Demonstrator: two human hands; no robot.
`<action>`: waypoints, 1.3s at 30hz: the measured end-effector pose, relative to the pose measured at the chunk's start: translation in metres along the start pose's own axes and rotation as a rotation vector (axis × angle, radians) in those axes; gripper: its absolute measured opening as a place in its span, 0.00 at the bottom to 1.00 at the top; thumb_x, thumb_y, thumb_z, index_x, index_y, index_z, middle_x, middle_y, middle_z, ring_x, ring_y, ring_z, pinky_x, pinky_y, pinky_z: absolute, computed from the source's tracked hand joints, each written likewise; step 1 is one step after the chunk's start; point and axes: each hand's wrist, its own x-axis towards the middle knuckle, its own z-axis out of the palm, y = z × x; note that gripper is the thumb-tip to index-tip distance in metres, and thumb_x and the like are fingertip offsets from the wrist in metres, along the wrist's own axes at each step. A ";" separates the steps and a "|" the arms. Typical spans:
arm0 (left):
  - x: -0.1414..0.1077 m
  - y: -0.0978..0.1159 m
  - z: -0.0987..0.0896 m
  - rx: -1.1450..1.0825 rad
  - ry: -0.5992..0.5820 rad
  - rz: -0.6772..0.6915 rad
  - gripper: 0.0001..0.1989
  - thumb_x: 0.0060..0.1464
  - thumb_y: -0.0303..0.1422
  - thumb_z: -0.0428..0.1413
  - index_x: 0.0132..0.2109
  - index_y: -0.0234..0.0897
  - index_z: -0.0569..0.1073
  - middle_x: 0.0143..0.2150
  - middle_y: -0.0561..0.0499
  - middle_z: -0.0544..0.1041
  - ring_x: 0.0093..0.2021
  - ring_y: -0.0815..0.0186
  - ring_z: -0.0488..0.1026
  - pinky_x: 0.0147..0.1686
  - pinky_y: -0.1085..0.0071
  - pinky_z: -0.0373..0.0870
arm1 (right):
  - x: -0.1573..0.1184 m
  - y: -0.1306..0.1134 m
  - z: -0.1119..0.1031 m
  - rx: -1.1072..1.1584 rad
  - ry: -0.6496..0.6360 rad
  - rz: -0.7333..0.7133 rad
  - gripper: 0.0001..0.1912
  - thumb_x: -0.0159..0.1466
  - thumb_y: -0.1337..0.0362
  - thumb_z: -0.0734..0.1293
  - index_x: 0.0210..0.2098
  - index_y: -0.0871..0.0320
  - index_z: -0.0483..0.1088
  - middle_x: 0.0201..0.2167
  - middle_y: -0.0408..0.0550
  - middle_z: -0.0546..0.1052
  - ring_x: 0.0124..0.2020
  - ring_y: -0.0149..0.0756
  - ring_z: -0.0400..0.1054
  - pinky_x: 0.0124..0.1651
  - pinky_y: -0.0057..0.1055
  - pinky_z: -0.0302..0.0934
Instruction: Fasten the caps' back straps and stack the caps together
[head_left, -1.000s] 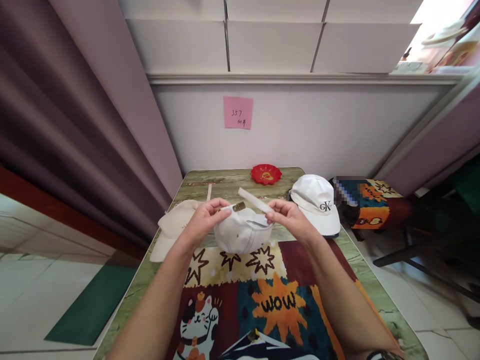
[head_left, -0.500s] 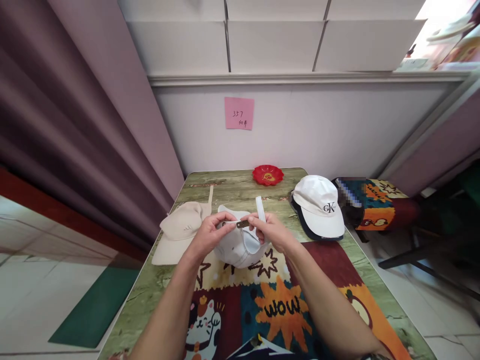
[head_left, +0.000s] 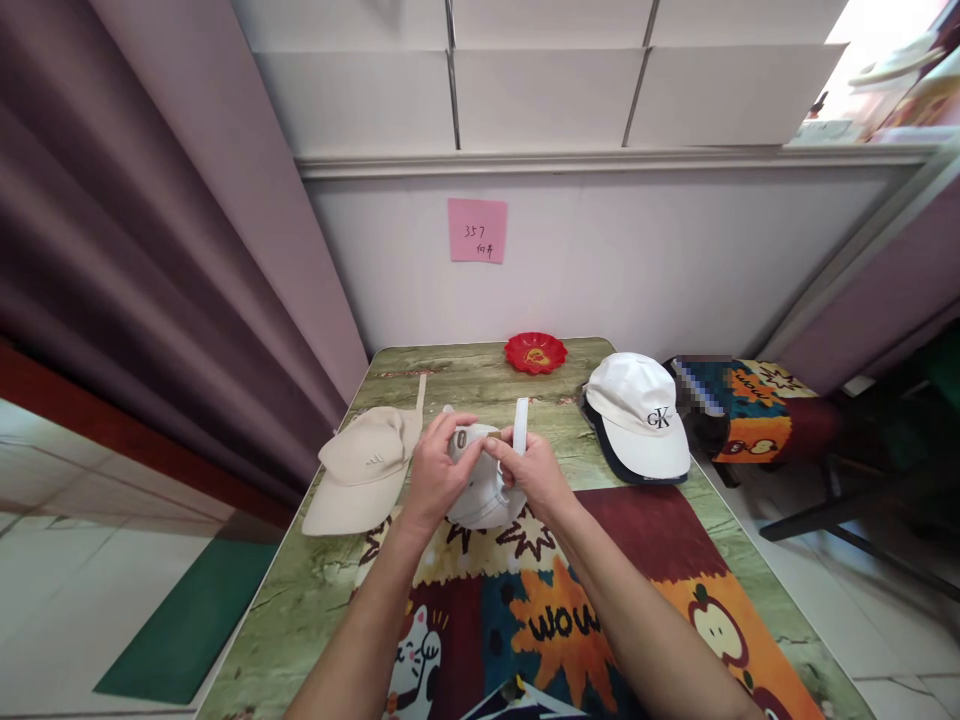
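Observation:
Near the middle of the table, a light grey-white cap is held between both hands, with its back strap sticking up. My left hand is closed on the cap's left side, by a small metal eyelet. My right hand pinches the cap near a small brown buckle and the base of the strap. A beige cap lies to the left with its strap pointing up. At the right, a white cap with black letters rests over a dark cap.
A red scalloped dish stands at the table's back edge. A patterned cloth lies under my forearms. On the wall is a pink note. Beyond the table's right edge is a stool with a patterned cover.
My left hand has turned and shifted slightly right, coming closer to my right hand. The buckle is now mostly covered by fingers, and the cap has tilted a little.

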 end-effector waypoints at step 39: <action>-0.008 0.008 -0.009 -0.870 0.005 -0.687 0.16 0.40 0.36 0.71 0.32 0.33 0.74 0.30 0.53 0.78 0.32 0.65 0.79 0.40 0.67 0.77 | -0.023 -0.023 -0.004 -0.784 0.170 -0.394 0.13 0.64 0.53 0.65 0.32 0.52 0.77 0.25 0.43 0.77 0.23 0.33 0.65 0.29 0.28 0.54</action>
